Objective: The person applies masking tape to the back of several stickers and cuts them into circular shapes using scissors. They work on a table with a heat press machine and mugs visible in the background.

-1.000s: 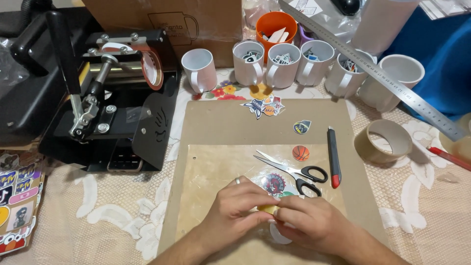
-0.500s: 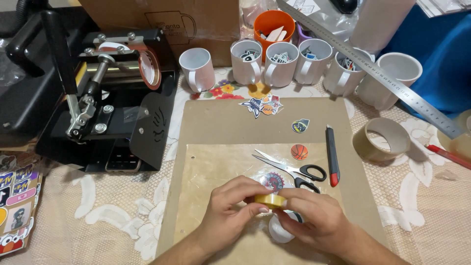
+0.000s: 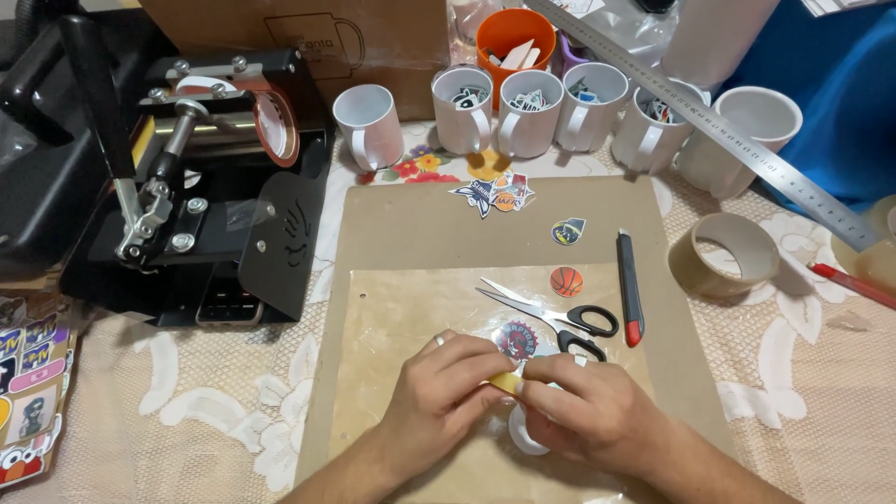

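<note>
My left hand (image 3: pixel 446 390) and my right hand (image 3: pixel 586 411) meet low over a brown cardboard mat (image 3: pixel 411 233). Together they pinch a small strip of yellowish tape (image 3: pixel 508 381) between their fingertips. A ring shows on one left finger. Under my right hand lies a small white tape roll (image 3: pixel 523 439), mostly hidden. Just beyond my fingers sit a round sticker (image 3: pixel 518 340) and black-handled scissors (image 3: pixel 551 313), open, on a clear plastic sheet.
A black mug heat press (image 3: pixel 187 187) stands at the left. Several white mugs (image 3: pixel 370 123) and an orange cup (image 3: pixel 510 34) line the back. A craft knife (image 3: pixel 630 287), stickers (image 3: pixel 495 194), a brown tape roll (image 3: pixel 723 254), a steel ruler (image 3: pixel 719 121) and a sticker sheet (image 3: pixel 28 392) lie around.
Both hands have lifted a little and drawn the tape strip up between the fingertips; the yellow piece now shows more clearly. Nothing else on the table has moved.
</note>
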